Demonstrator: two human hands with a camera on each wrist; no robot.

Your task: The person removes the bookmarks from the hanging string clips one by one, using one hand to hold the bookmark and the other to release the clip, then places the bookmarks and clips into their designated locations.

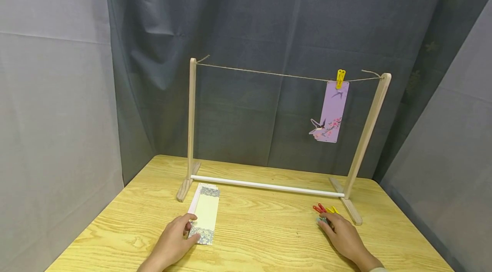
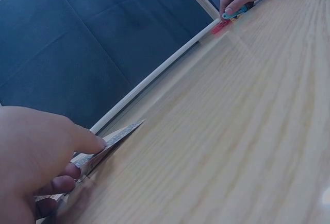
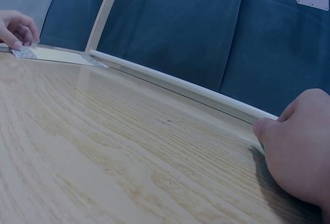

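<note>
My left hand point(image 1: 174, 238) grips the lower end of a cream bookmark point(image 1: 207, 212) with grey lace-patterned ends, thumb and fingertips at its edge. A pale pinkish bookmark point(image 1: 194, 199) shows from beneath it. On the right, my right hand point(image 1: 344, 235) pinches a teal clothespin point(image 2: 234, 13) between thumb and fingers, low over the table. Red clothespins point(image 1: 320, 208) and a yellow clothespin point(image 1: 332, 210) lie just beyond its fingertips. A purple bookmark point(image 1: 332, 109) with a swallow and pink blossoms hangs from the string point(image 1: 265, 72), held by another yellow clothespin point(image 1: 340, 79).
A wooden frame stands across the table point(image 1: 261, 229), with a left post point(image 1: 191, 118), a right post point(image 1: 367, 135) and a white crossbar point(image 1: 265, 185) low between them. Its feet reach forward near both hands. Dark cloth point(image 1: 246, 16) hangs behind, grey cloth at both sides.
</note>
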